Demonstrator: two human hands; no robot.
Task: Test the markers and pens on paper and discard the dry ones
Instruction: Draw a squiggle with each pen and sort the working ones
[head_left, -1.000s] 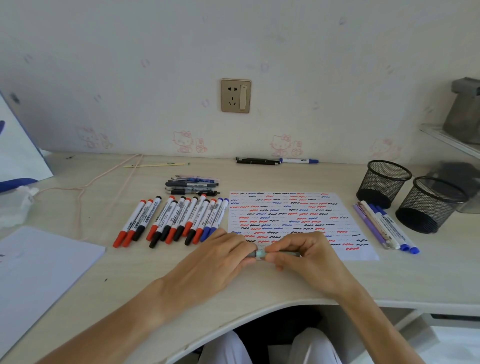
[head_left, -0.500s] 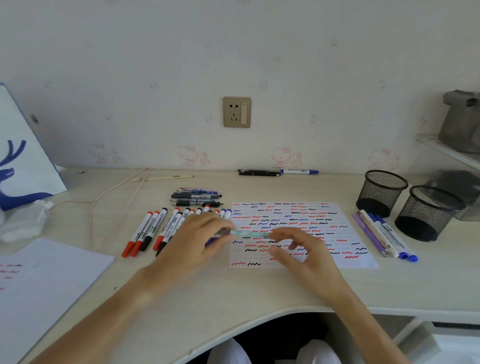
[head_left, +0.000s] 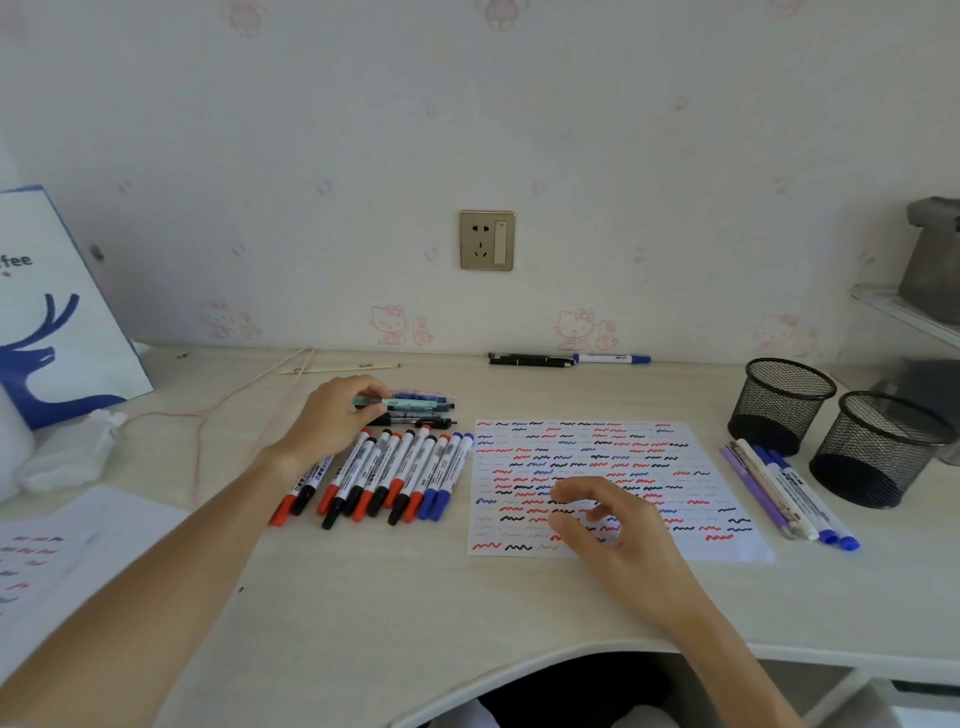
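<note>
Teal pen (head_left: 397, 401) now up at centre-left, held by left hand (head_left: 332, 415) over pen stack (head_left: 415, 410), moved off paper (head_left: 613, 488) within 1 second. Right hand (head_left: 613, 525) hovering over paper, loose, holding nothing. Probably tested, being set back as working.

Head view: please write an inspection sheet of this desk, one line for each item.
Surface: pale desk, curved front edge.
Job's things: test paper with squiggles; marker row; pen pile; teal pen.
Clutter: two mesh cups; pens beside them; bag.
Hands: left hand holds teal pen at the pile; right hand over the paper, holding nothing.
Cables: pink cord.
Surroundings: wall socket.
</note>
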